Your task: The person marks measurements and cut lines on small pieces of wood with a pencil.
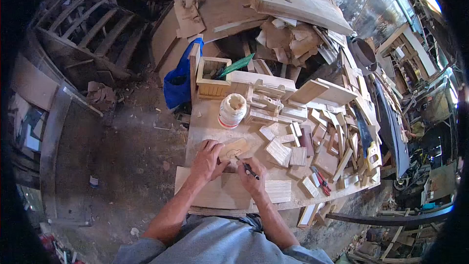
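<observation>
My left hand (208, 160) presses on the left side of a small, thin piece of wood (238, 146), its fingers bent at the edge. A dark curved outline is drawn on the wood's face. In my right hand (253, 175) is a dark pen (250, 169), pinched in the fingers, its tip at the drawn outline. Under my wrists lies a flat pale board (229, 191) along the near edge of the workbench (200, 120). Just beyond the small piece stands an open white plastic jar (232, 111) with a residue-coated rim.
Wood offcuts (279, 152) crowd the bench's right side, with red-handled pliers (322, 183) and a handsaw (370, 142) among them. Farther back are a slatted wooden box (213, 88) holding a green tool and a blue cloth (180, 80). A thick slab (298, 2) rests on piled scraps behind.
</observation>
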Tool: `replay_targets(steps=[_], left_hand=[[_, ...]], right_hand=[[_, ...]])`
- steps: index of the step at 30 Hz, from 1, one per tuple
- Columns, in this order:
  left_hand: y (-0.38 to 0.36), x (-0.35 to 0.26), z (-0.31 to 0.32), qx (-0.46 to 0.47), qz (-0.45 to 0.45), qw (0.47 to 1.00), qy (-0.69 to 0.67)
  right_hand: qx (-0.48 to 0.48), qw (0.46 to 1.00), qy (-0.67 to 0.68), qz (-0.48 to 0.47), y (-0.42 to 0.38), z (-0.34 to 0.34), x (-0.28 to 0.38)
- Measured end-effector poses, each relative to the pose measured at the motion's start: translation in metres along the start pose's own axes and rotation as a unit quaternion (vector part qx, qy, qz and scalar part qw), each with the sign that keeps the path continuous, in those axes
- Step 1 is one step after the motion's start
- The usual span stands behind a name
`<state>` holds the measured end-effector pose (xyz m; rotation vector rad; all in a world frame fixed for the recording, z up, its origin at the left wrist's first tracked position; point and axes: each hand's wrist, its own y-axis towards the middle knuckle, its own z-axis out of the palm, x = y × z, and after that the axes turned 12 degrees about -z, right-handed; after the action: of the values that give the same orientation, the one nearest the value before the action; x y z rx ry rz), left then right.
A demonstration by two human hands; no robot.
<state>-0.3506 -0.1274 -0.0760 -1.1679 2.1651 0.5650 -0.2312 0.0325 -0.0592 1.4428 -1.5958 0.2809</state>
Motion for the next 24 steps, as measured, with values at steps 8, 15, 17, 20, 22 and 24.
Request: replay_targets(steps=[8,15,17,20,22,24], left_hand=[[0.001,0.000,0.001,0.001,-0.005,1.000,-0.010],[0.001,0.002,0.004,0.006,-0.012,1.000,-0.015],[0.001,0.002,0.002,0.003,-0.004,1.000,0.000],[0.002,0.000,0.001,0.001,0.002,1.000,0.002],[0.002,0.000,0.000,0.000,0.001,1.000,0.001],[0.001,0.000,0.000,0.003,0.000,1.000,0.002]], right_hand=[[0.039,0.998,0.031,-0.045,-0.004,0.006,-0.013],[0.038,0.998,0.047,-0.030,-0.001,0.005,-0.008],[0.043,0.998,0.049,-0.028,-0.001,0.005,-0.006],[0.054,0.998,0.038,-0.009,0.002,0.002,0.000],[0.048,0.998,0.036,-0.005,0.000,0.004,-0.004],[0.044,0.998,0.035,-0.014,-0.001,0.006,-0.006]])
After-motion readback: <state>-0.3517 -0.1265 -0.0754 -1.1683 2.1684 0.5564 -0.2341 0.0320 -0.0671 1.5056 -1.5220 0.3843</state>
